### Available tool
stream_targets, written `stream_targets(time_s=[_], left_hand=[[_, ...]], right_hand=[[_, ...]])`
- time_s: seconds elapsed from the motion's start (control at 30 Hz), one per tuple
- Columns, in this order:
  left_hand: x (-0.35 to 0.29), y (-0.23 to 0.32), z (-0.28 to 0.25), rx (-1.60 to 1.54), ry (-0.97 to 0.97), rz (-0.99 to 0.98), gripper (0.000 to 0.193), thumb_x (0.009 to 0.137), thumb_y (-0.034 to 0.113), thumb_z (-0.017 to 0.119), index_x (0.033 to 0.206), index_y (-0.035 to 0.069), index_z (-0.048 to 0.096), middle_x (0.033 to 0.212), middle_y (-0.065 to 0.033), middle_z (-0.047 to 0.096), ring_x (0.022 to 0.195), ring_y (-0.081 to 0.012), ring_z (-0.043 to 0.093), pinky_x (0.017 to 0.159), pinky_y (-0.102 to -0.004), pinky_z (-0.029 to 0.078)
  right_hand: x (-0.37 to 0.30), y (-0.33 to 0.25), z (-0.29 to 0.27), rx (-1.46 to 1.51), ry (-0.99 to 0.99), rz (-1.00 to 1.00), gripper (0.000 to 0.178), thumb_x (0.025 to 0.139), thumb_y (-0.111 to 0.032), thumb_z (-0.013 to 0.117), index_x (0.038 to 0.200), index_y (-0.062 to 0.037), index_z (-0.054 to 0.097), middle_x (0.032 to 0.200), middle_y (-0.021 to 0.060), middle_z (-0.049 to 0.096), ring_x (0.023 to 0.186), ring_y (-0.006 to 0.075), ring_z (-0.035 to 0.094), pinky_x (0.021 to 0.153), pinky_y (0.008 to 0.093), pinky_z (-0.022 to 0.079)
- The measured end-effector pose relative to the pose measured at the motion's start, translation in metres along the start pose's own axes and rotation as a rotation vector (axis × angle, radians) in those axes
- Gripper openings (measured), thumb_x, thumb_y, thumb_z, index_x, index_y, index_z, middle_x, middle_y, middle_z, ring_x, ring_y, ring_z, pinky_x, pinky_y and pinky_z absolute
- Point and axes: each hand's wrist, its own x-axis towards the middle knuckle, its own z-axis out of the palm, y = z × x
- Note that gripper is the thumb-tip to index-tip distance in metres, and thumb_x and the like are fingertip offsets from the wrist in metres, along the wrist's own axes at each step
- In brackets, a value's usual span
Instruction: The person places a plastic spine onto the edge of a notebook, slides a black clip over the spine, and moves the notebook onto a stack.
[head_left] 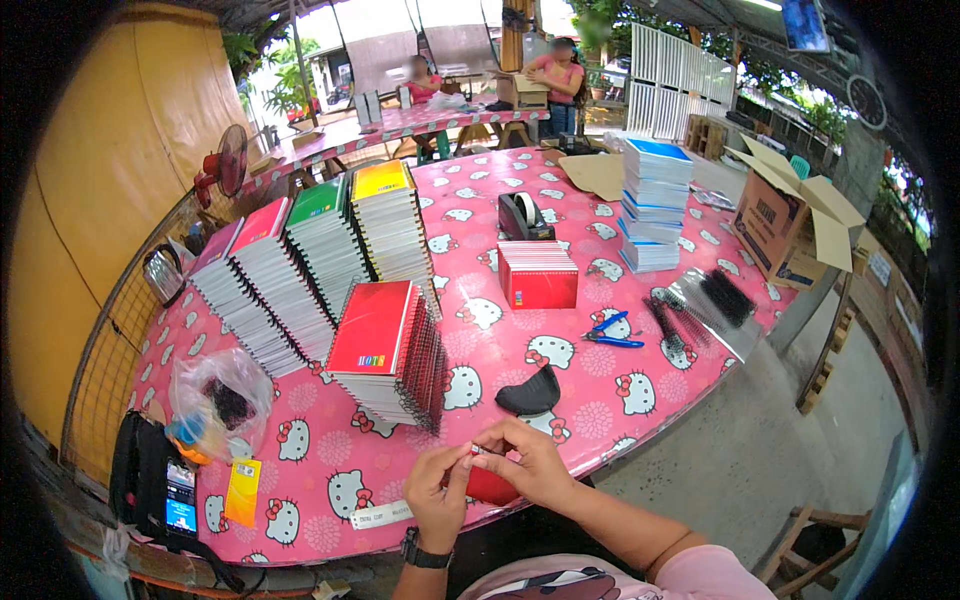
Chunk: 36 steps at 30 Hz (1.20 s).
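Observation:
Both hands meet at the table's near edge. My left hand (440, 492), with a dark watch at its wrist, and my right hand (532, 465) pinch together at the fingertips; a tiny pale and red bit shows there, too small to name. Under my right hand lies a smooth red thing (490, 487), mostly covered. A white printed strip (381, 516) lies beside my left hand. Just beyond the fingers is a black curved pad (528, 392). Nearest on the left stands a tall stack of red spiral-bound notebooks (370, 328).
More notebook stacks, green (318, 207) and yellow (382, 180) among them, stand far left. Beyond the pad are blue cutters (612, 330), red-covered booklets (540, 277), a tape dispenser (524, 218), blue-topped stacks (652, 210), black coils (728, 295) and a carton (775, 225). Two people work behind.

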Motion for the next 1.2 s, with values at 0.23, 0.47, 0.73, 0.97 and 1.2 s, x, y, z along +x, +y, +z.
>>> stream_targets(time_s=[0.23, 0.47, 0.73, 0.97, 1.2], left_hand=[[-0.002, -0.003, -0.002, 0.030, 0.018, 0.055, 0.011, 0.078, 0.004, 0.066, 0.088, 0.000, 0.066, 0.080, -0.0070, 0.060, 0.069, -0.0129, 0.055, 0.060, -0.0235, 0.043], [-0.006, -0.001, -0.004, 0.095, 0.044, 0.110, 0.009, 0.078, 0.005, 0.066, 0.085, 0.000, 0.065, 0.081, -0.0069, 0.060, 0.069, -0.0121, 0.054, 0.060, -0.0232, 0.043], [0.013, 0.008, -0.014, -0.122, -0.036, -0.082, 0.026, 0.078, 0.010, 0.069, 0.097, 0.000, 0.055, 0.094, -0.0060, 0.058, 0.080, -0.0114, 0.053, 0.073, -0.0249, 0.044], [0.068, 0.033, -0.044, -0.471, -0.070, -0.171, 0.070, 0.078, 0.006, 0.067, 0.134, 0.003, 0.024, 0.092, -0.0047, 0.057, 0.087, -0.0108, 0.051, 0.074, -0.0273, 0.044], [0.153, -0.019, -0.071, 0.618, 0.176, 0.122, 0.041, 0.081, 0.020, 0.064, 0.115, 0.001, 0.052, 0.086, -0.0055, 0.058, 0.084, -0.0146, 0.051, 0.074, -0.0292, 0.043]], right_hand=[[0.001, 0.003, 0.006, 0.084, 0.033, -0.047, 0.018, 0.081, -0.013, 0.066, 0.092, -0.0016, 0.057, 0.079, 0.0031, 0.053, 0.072, 0.0108, 0.049, 0.065, 0.0247, 0.041], [0.006, -0.002, 0.005, -0.047, -0.002, -0.144, 0.018, 0.082, -0.016, 0.063, 0.088, -0.0002, 0.055, 0.075, 0.0110, 0.053, 0.066, 0.0218, 0.053, 0.060, 0.0305, 0.042], [0.029, -0.026, -0.010, -0.089, -0.197, -0.227, 0.022, 0.083, -0.020, 0.062, 0.091, 0.0004, 0.056, 0.077, 0.0114, 0.054, 0.072, 0.0240, 0.055, 0.066, 0.0321, 0.043], [0.135, -0.074, -0.018, 0.337, 0.096, -0.255, 0.017, 0.084, -0.018, 0.062, 0.088, -0.0024, 0.058, 0.076, -0.0015, 0.056, 0.072, 0.0060, 0.052, 0.064, 0.0215, 0.042], [0.245, 0.016, 0.005, -0.545, 0.424, -0.562, 0.023, 0.081, -0.020, 0.060, 0.083, 0.0017, 0.065, 0.078, 0.0069, 0.063, 0.069, 0.0115, 0.057, 0.062, 0.0255, 0.045]])
